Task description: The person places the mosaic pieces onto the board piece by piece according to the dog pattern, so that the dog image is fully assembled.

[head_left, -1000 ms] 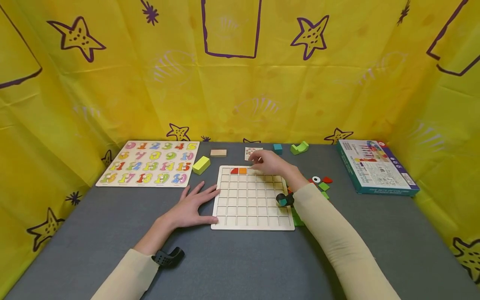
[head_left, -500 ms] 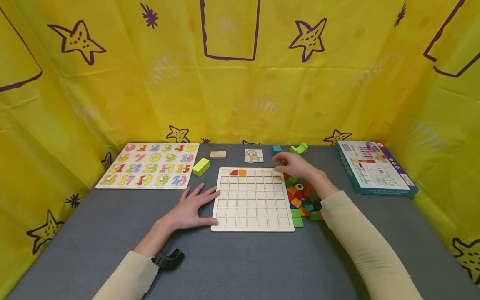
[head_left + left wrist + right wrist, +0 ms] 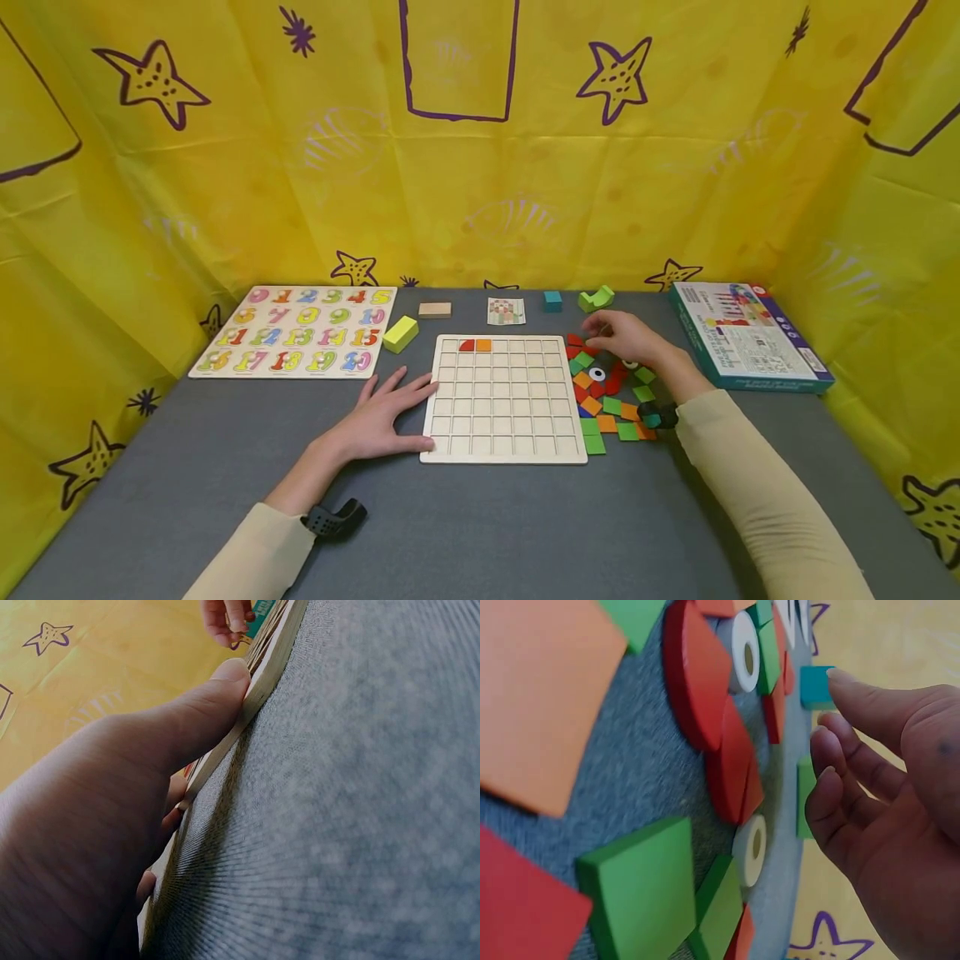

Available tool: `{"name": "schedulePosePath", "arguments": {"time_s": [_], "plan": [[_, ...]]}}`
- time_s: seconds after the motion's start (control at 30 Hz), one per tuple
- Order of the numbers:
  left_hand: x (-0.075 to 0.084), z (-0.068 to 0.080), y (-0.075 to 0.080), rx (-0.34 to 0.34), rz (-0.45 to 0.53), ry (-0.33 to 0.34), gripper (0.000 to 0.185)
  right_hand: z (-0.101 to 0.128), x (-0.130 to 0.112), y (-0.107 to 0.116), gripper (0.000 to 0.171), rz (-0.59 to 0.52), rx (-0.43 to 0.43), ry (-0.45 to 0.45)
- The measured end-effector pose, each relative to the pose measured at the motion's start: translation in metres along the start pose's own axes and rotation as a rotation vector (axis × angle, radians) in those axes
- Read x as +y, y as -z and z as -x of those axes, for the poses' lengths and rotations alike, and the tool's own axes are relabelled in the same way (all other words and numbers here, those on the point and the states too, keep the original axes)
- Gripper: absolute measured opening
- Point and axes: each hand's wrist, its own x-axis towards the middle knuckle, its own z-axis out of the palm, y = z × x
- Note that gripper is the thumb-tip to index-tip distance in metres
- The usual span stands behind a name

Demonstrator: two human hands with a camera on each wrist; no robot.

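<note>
A pale wooden grid board (image 3: 502,400) lies flat in the middle of the table, a red rounded tile (image 3: 467,345) and an orange square tile (image 3: 483,345) in its top row. My left hand (image 3: 382,421) rests with spread fingers at the board's left edge; in the left wrist view its thumb (image 3: 214,701) touches the rim. Above the far side of the loose tile pile is my right hand (image 3: 628,337). In the right wrist view, its thumb and loosely bent fingers (image 3: 829,795) are apart with nothing between them. Red pieces (image 3: 697,679) and green tiles (image 3: 641,889) lie beside it.
Behind the board lie a picture card (image 3: 506,312), a teal cube (image 3: 552,302), a green curved block (image 3: 596,299), a tan block (image 3: 435,310) and a yellow block (image 3: 401,334). A number puzzle (image 3: 296,332) is at left, a flat box (image 3: 750,337) at right.
My right hand has moved right from over the board's top row to above the tile pile, uncovering the card and the row. My left hand has stayed in place.
</note>
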Motion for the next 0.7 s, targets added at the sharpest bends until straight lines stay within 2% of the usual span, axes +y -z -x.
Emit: {"name": "schedulePosePath", "arguments": {"time_s": [0.13, 0.7], "plan": [[0.0, 0.0, 0.0, -0.003, 0.003, 0.004, 0.093, -0.001, 0.004, 0.0, 0.027, 0.01, -0.012, -0.029], [-0.001, 0.0, -0.001, -0.001, 0.004, 0.008, 0.095, -0.022, 0.001, -0.012, 0.029, 0.05, -0.015, -0.019]]}}
